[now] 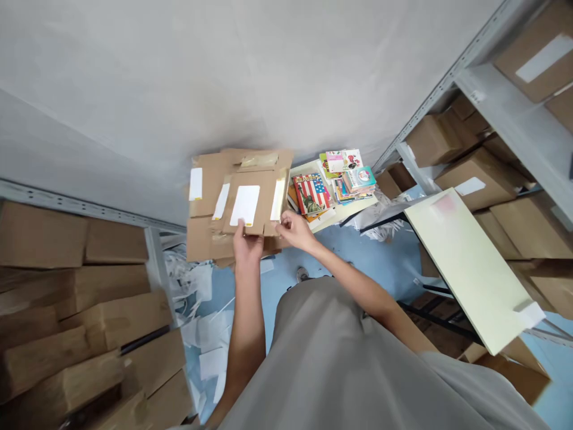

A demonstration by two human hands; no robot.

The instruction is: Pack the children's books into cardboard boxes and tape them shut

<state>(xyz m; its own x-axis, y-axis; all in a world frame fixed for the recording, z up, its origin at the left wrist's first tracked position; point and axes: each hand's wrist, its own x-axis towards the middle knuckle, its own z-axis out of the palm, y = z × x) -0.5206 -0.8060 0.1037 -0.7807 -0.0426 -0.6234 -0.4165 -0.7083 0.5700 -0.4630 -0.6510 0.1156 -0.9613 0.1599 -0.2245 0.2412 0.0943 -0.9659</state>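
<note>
**Cardboard mailers in both your hands, books just beside them**

Grey wall [268, 71] fills the upper part of your view, and it is the biggest thing before you. Below it, on your left, brown cartons [80, 298] are stacked in rows; on your right, a metal shelf rack [514, 113] carries more labelled cartons [474, 179]. A pale cream board [470, 263] lies tilted in front of that rack, near your right elbow. The blue floor [380, 257] shows between these, littered with white paper strips [197, 310] on the left side.

Next in size is the stack of flat cardboard mailers [239, 203], fanned out unevenly against the wall and sitting straight ahead of you, between the left cartons and a small pile of books. Several carry white labels. The topmost mailer [248, 200], with a large white label at its middle, is the one you hold.

Just to the right of the stack, the pile of colourful books [333, 185] rests on a pale surface; one cover shows a flag and statue.

Your left hand [247, 243] grips the lower edge of the topmost mailer, thumb on top beside the label and the other fingers tucked beneath. Your right hand [294, 230] pinches the mailer's lower right corner, fingers drawn together on the cardboard edge.
</note>
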